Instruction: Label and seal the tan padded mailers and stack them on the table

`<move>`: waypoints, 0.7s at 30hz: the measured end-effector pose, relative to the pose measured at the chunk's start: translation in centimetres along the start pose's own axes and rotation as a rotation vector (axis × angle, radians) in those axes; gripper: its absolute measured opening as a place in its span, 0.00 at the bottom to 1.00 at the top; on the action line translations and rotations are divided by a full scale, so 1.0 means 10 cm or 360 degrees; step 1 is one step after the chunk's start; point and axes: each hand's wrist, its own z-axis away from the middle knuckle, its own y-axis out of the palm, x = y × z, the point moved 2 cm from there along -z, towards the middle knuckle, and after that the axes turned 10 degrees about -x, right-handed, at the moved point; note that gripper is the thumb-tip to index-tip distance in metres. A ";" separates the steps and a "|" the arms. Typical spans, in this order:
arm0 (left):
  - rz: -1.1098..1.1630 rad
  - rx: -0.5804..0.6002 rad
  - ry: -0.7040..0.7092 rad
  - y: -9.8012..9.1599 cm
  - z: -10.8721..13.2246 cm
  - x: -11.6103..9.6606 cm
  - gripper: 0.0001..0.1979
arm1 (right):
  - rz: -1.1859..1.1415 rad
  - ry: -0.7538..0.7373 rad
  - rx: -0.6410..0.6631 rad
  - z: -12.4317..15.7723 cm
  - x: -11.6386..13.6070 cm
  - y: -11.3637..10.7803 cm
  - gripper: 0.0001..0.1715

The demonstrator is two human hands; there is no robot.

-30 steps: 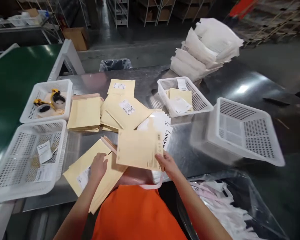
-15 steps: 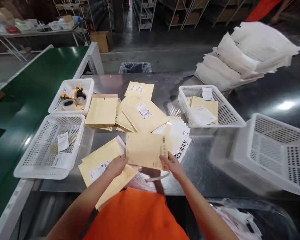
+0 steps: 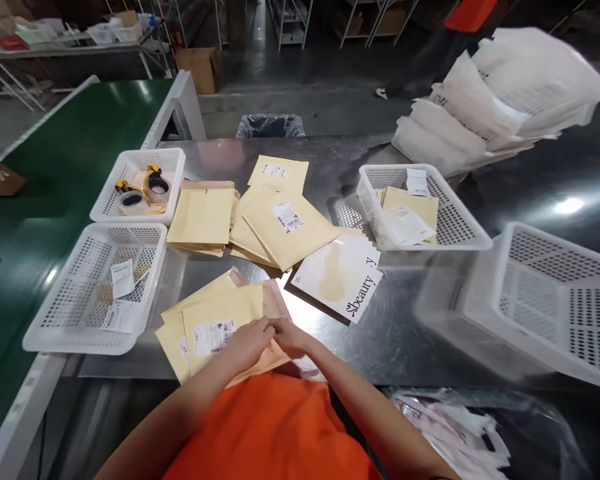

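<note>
My left hand (image 3: 250,341) and my right hand (image 3: 291,337) meet at the near edge of a steel table (image 3: 405,333), fingers closed on the near end of a yellow padded envelope (image 3: 220,323) with a white label. It lies on a small pile of similar envelopes, next to a pinkish packet (image 3: 275,303) beside it. Just beyond lies a white "beauty" envelope (image 3: 337,277). Further back are more yellow envelopes (image 3: 285,223) and a neat stack (image 3: 203,213).
White perforated baskets stand around: one with slips (image 3: 70,327) at the left, one with tape rolls (image 3: 173,160), one with envelopes (image 3: 460,233), one tilted at the right (image 3: 555,300). White mailers (image 3: 480,107) are heaped at the back right. A green conveyor (image 3: 55,173) runs along the left.
The yellow envelope I held up in both hands is now laid label-up on the near pile, which uncovers the white "beauty" envelope. Both hands have come together at its near end.
</note>
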 end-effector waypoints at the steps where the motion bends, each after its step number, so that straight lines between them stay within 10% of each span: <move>1: -0.0004 -0.0044 -0.0010 -0.01 0.04 0.04 0.25 | 0.0125 -0.0005 -0.0021 0.00 -0.01 -0.02 0.09; 10: -0.0315 -0.0057 -0.0561 0.53 0.38 0.59 0.36 | 0.1142 -0.0316 0.0097 0.52 -0.34 -0.19 0.22; 15: -0.0334 -0.0080 -0.0538 0.60 0.41 0.71 0.37 | 0.0700 -0.0294 0.0079 0.48 -0.29 -0.26 0.10; 17: -0.0350 -0.0103 -0.0543 0.58 0.42 0.76 0.36 | 0.0239 -0.0264 -0.0366 0.43 -0.22 -0.56 0.10; 21: -0.0380 -0.0107 -0.0536 0.56 0.48 0.84 0.36 | -0.0254 -0.0047 -0.2276 0.73 -0.20 -1.61 0.18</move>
